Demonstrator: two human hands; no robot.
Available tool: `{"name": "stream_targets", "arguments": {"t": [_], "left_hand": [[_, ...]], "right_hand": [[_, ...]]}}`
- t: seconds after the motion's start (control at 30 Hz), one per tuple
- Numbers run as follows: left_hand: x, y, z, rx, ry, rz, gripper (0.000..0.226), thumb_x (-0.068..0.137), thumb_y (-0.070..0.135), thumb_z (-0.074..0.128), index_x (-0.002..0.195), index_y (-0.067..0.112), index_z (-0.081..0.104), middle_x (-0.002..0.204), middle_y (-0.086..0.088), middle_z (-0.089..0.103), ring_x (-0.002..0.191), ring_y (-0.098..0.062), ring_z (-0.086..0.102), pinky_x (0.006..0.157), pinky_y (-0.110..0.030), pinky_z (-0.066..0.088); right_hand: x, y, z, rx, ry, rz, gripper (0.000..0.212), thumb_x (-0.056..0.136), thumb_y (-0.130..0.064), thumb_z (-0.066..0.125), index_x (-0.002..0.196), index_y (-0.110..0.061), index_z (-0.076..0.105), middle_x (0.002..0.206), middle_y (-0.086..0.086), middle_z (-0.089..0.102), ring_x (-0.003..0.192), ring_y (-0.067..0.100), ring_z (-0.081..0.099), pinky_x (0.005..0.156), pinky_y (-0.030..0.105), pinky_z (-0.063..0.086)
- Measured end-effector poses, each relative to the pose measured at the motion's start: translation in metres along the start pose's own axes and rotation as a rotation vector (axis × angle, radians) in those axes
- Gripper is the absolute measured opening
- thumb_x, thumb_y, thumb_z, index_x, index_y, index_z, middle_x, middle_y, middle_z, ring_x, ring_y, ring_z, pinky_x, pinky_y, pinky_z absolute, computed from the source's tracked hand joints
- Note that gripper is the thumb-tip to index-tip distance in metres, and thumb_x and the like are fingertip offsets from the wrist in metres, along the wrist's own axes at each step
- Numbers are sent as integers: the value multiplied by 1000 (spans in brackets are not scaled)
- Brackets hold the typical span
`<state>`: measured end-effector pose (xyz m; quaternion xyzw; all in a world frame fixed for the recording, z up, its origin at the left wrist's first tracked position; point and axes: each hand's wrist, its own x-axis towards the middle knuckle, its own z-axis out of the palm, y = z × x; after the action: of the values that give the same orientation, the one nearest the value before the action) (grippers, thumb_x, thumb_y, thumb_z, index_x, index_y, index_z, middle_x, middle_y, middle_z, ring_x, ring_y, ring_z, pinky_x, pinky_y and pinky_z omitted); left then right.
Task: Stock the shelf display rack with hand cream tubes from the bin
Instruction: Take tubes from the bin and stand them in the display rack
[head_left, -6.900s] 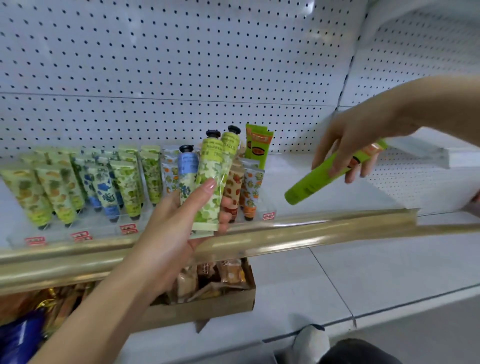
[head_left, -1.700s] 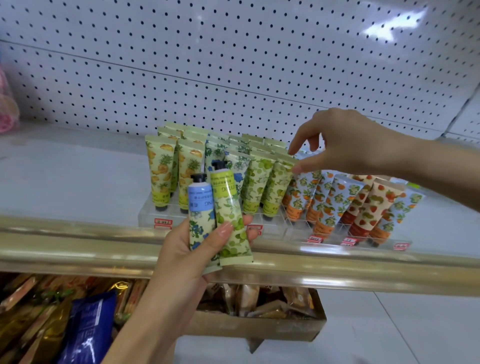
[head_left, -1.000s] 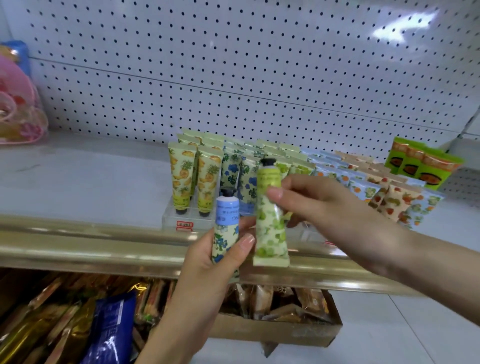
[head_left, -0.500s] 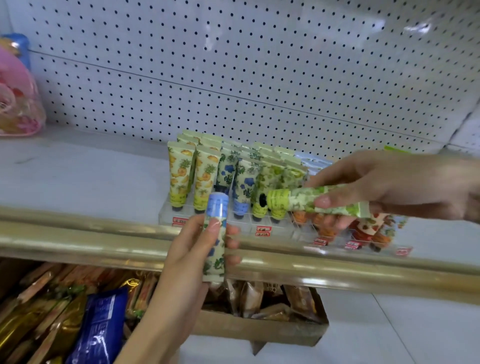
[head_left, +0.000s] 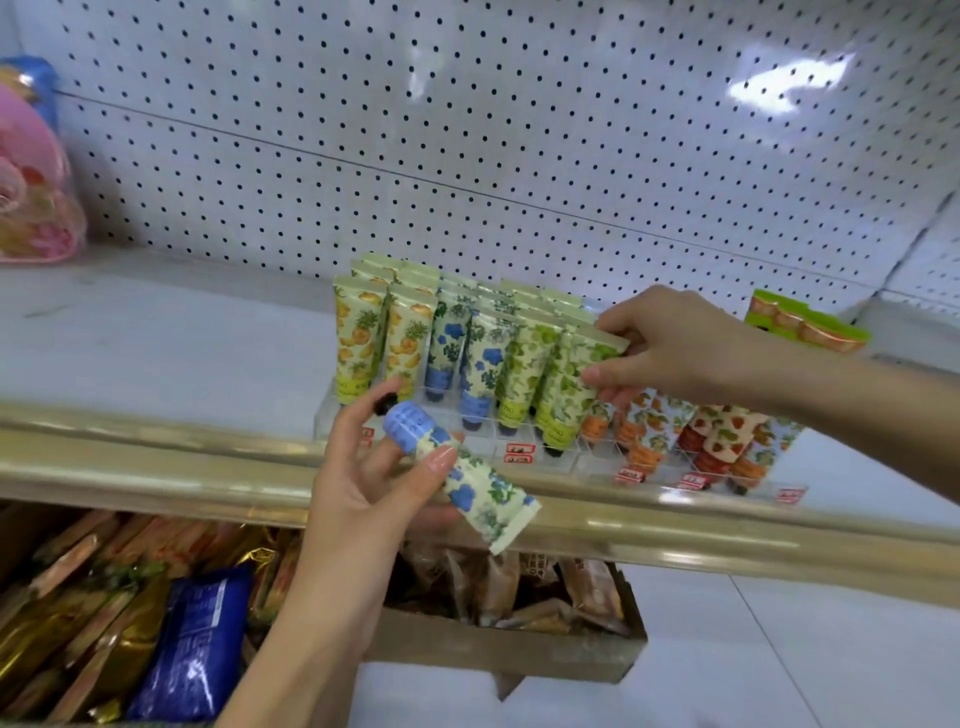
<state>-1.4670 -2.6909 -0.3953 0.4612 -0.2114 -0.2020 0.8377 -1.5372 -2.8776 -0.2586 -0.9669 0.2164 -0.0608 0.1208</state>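
Note:
A clear display rack (head_left: 519, 451) on the shelf holds rows of hand cream tubes, cap down: pineapple-print ones (head_left: 358, 338) at left, then blue-flower, green-leaf and orange and strawberry prints to the right. My left hand (head_left: 363, 493) holds a blue-flower tube (head_left: 462, 478) tilted, its black cap pointing up-left, in front of the rack. My right hand (head_left: 670, 348) pinches the flat top end of a green-leaf tube (head_left: 566, 389) that stands cap down in the front row of the rack.
A gold rail (head_left: 156, 467) edges the shelf front. Below it a cardboard box (head_left: 519, 654) holds snack packets, with blue and gold packs (head_left: 187, 649) at lower left. A pink bag (head_left: 31, 197) sits at far left. Green boxed tubes (head_left: 800, 322) stand at right. Pegboard backs the shelf.
My right hand took the green-leaf tube from my left hand, turned it cap down and brought it into the rack's front row. My left hand tilted the remaining blue-flower tube.

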Motion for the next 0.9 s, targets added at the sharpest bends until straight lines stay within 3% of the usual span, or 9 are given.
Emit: {"name": "stream_targets", "arguments": {"t": [0.1, 0.2, 0.3, 0.37, 0.47, 0.63, 0.7, 0.8, 0.9], "left_hand": [[0, 2, -1, 0, 28, 11, 61, 56, 21, 72, 114, 30, 57, 96, -12, 73, 72, -29, 72, 61, -38, 60], [2, 0, -2, 15, 93, 26, 51, 58, 22, 70, 108, 21, 56, 72, -7, 72, 57, -18, 68, 49, -23, 53], [3, 0, -4, 38, 106, 42, 49, 61, 23, 68, 107, 12, 54, 56, -1, 65, 45, -11, 59, 41, -20, 46], [4, 0, -7, 2, 116, 29, 57, 57, 28, 75, 106, 11, 54, 57, -2, 64, 46, -12, 59, 42, -20, 48], [6, -1, -9, -84, 124, 13, 79, 31, 49, 91, 94, 14, 58, 63, -6, 68, 52, -16, 66, 48, -20, 53], [7, -3, -6, -221, 83, -23, 59, 18, 46, 93, 67, 24, 72, 69, -11, 71, 64, -19, 71, 56, -17, 55], [7, -4, -5, -254, 80, -44, 59, 15, 44, 94, 68, 25, 75, 73, -12, 72, 67, -20, 72, 57, -18, 55], [7, -3, -4, -293, 88, -65, 58, 21, 36, 95, 73, 19, 76, 78, -16, 73, 69, -22, 72, 57, -19, 56], [5, -1, -1, -312, 99, -95, 42, 48, 20, 79, 87, 10, 69, 76, -16, 71, 63, -19, 71, 53, -18, 55]], "right_hand": [[3, 0, 5, 16, -23, 10, 19, 83, -25, 70, 78, -8, 61, 74, 2, 74, 62, 3, 70, 65, 16, 56], [6, 0, 6, 3, -11, 12, 20, 82, -24, 72, 85, -6, 64, 73, 3, 74, 61, 6, 70, 71, 29, 59], [7, 1, 5, -24, 14, 11, 22, 80, -27, 73, 88, -8, 64, 71, 3, 73, 57, 3, 69, 69, 24, 58], [7, 2, 5, -32, 25, 7, 26, 80, -29, 73, 91, -7, 65, 68, 2, 72, 54, 1, 67, 61, 14, 53], [9, 5, 5, -24, 33, 6, 32, 79, -28, 74, 93, -1, 64, 66, 4, 71, 50, 2, 66, 51, 9, 48], [10, 8, 4, 19, 32, 8, 25, 78, -27, 75, 88, -8, 62, 60, -1, 69, 48, 2, 65, 47, 6, 45], [9, 8, 2, 24, 33, -3, 22, 78, -27, 75, 86, -13, 61, 59, -3, 69, 49, 3, 66, 48, 6, 45], [6, 10, -4, 4, 42, -11, 21, 77, -30, 75, 87, -16, 63, 63, -4, 70, 51, 3, 67, 59, 12, 52], [0, 9, -17, -25, 97, -21, 18, 76, -31, 75, 86, -19, 67, 60, -5, 69, 50, 3, 66, 62, 19, 53]]}}
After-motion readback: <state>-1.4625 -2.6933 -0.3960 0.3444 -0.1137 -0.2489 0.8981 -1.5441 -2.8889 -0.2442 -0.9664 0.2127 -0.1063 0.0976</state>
